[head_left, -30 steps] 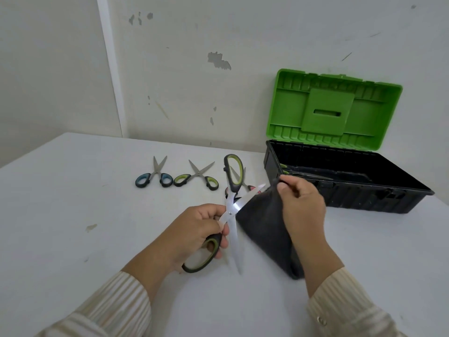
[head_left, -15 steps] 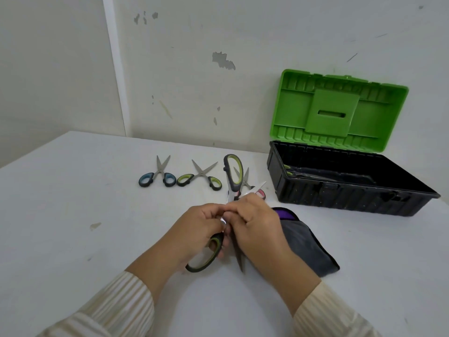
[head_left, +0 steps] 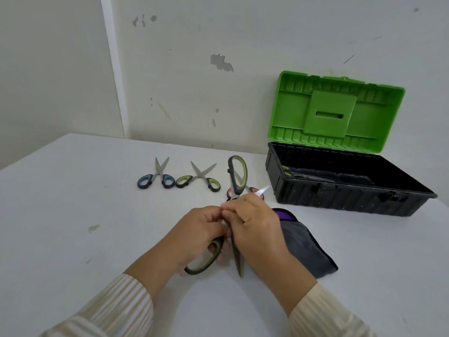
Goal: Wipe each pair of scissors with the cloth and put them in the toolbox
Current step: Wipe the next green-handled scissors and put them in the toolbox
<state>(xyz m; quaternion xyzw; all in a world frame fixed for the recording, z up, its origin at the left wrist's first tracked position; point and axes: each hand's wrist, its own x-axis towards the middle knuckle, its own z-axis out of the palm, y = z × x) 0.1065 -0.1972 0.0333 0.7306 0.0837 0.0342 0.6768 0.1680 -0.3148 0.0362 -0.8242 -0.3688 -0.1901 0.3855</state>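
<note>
Head view, from the left: the white counter carries two small pairs that look untouched. These are the blue-handled scissors and, just beside them, the green-handled scissors, both lying slightly open, well apart from the box.

Nearer the person, the left hand has its fingers curled round the lower handle of the big scissors. This pair is held above the counter with its blades spread wide, one handle standing up and one blade pointing back toward the person. The right hand pinches the same pair close to the pivot. Whether any cloth lies between its fingers and the metal I cannot tell.

Behind the hands a red-handled pair peeps out, mostly hidden. The dark cloth lies folded on the counter, beside and partly under the right wrist.

At the far right the toolbox stands with its green lid raised. At least one pair already lies inside, so that much looks done.

By my reading the task is less than halfway. The big scissors are in hand and not yet in the box, and three more pairs wait to be wiped and stowed.
</note>
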